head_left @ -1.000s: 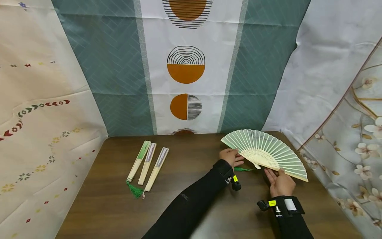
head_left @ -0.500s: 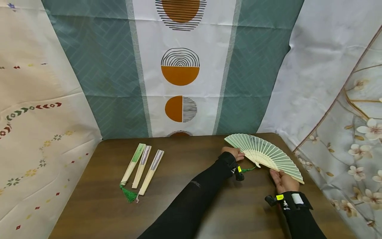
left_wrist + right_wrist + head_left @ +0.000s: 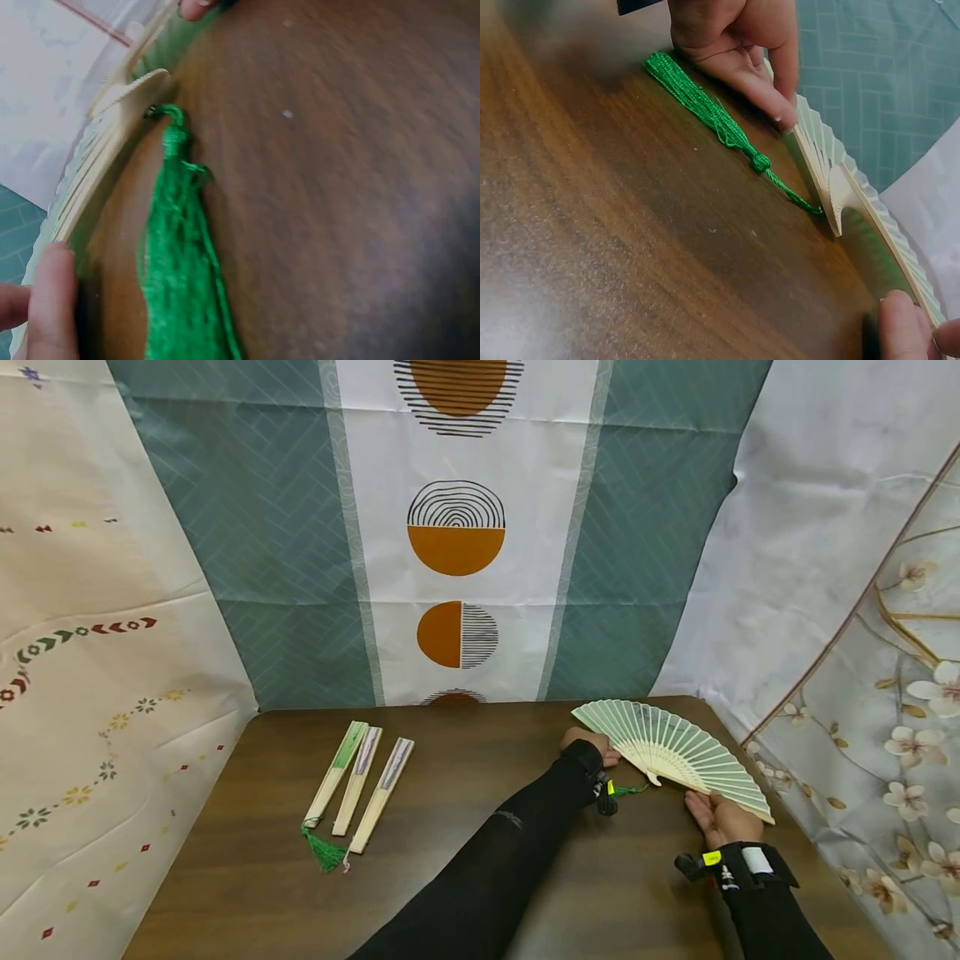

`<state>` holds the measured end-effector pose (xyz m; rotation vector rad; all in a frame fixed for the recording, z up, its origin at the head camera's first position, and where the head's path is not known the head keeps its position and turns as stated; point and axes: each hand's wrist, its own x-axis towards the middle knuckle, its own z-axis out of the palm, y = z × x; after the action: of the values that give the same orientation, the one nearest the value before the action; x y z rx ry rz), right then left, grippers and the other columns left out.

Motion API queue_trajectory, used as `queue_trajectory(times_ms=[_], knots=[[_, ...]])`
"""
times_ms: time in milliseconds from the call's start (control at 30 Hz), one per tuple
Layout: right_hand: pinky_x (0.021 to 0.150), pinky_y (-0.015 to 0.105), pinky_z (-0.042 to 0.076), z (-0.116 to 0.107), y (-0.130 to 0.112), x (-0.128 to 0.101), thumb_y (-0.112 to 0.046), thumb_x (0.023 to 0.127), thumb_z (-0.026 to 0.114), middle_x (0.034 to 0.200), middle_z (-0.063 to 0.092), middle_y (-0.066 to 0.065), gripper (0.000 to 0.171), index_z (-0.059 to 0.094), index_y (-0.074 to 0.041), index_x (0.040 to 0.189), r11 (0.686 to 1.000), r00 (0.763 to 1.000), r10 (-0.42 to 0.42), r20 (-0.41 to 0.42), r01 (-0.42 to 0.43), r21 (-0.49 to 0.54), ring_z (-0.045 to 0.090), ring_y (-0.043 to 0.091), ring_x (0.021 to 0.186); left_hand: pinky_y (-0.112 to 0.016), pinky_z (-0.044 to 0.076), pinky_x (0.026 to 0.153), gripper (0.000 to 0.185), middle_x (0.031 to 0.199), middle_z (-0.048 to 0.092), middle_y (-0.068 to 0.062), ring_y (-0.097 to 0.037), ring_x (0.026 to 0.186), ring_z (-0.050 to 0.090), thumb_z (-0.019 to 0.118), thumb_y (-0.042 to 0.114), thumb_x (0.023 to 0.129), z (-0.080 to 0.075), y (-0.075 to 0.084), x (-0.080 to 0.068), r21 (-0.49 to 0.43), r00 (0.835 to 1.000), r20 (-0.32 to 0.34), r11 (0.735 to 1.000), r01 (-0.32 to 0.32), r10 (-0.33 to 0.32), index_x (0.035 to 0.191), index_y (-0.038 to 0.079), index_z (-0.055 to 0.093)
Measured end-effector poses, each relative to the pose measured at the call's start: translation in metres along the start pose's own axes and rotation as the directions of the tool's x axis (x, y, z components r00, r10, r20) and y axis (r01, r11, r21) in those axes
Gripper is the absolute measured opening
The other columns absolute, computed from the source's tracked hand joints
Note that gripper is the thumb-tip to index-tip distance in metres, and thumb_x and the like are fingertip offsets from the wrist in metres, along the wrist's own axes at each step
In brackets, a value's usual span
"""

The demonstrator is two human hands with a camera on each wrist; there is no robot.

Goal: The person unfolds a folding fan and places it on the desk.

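Holding an open fan (image 3: 678,752) at both end ribs, low over the far right corner of the table (image 3: 465,877).

Left hand (image 3: 592,745): fingers pinch the fan's left guard stick; in the right wrist view the fingertips (image 3: 780,112) press against the outermost ribs.

Right hand (image 3: 716,817): palm up beneath the fan's right edge, fingertips (image 3: 904,326) gripping the right guard stick.

Fan: pale green leaf on light wooden ribs, spread to roughly a half circle, pivot (image 3: 146,90) pointing toward the person. Whether it rests on the table or hangs just above it cannot be told.

Tassel (image 3: 712,112): green, tied at the pivot, lying on the table between the hands.

Step in hand, as judged: the spread fan is being set down or adjusted at the table's right side. The next move would call for an even hold on both guards, so the ribs stay spread, or close together squarely.

Also present: three closed fans (image 3: 360,785) side by side at the left, well apart, one with a green tassel (image 3: 324,852); patterned cloth backdrop (image 3: 457,527) behind.
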<state>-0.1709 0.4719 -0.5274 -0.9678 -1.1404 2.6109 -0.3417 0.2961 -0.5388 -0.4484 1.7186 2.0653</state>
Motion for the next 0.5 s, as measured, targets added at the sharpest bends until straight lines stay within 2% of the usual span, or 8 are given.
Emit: queue_trajectory(times_ms=[167,267,433,500], knots=[[0.084,0.020,0.071,0.004,-0.001,0.002,-0.018,0.123,0.033,0.078,0.078,-0.002,0.053,0.022,-0.027,0.174,0.998,0.999,0.000,-0.033,-0.002,-0.061,0.081,0.006,0.083,-0.050,0.074,0.097,0.018,0.105,0.084,-0.031,-0.043,0.109,0.086,0.068,-0.004,0.107,-0.001,0.000,0.002,0.006,1.000,-0.002,1.000,-0.011,0.011,0.109,-0.015,0.081],[0.086,0.018,0.071,0.005,0.002,0.001,-0.020,0.123,0.035,0.078,0.077,-0.006,0.059,0.014,-0.019,0.179,0.990,0.997,-0.042,-0.061,0.033,-0.139,0.081,0.002,0.084,-0.047,0.076,0.090,0.018,0.101,0.085,-0.029,-0.040,0.103,0.087,0.072,0.000,0.107,-0.003,-0.001,-0.002,0.046,0.999,-0.015,0.998,-0.045,0.046,0.103,-0.014,0.083],[0.086,0.022,0.072,0.004,0.006,-0.007,-0.028,0.124,0.036,0.078,0.073,-0.008,0.070,0.003,-0.010,0.182,0.986,0.987,-0.087,-0.133,0.066,-0.152,0.080,0.003,0.085,-0.046,0.076,0.087,0.019,0.102,0.085,-0.028,-0.040,0.101,0.087,0.071,0.002,0.107,-0.006,-0.002,-0.009,0.040,0.998,-0.010,0.997,-0.065,0.065,0.108,-0.014,0.081],[0.086,0.024,0.073,0.003,0.008,-0.010,-0.029,0.123,0.037,0.078,0.074,-0.008,0.061,0.020,-0.014,0.179,0.988,0.982,-0.102,-0.160,0.081,-0.133,0.081,0.004,0.086,-0.047,0.076,0.088,0.021,0.103,0.085,-0.028,-0.040,0.103,0.087,0.070,0.003,0.108,-0.006,-0.002,-0.009,0.045,0.997,0.000,0.996,-0.073,0.073,0.111,-0.014,0.081]])
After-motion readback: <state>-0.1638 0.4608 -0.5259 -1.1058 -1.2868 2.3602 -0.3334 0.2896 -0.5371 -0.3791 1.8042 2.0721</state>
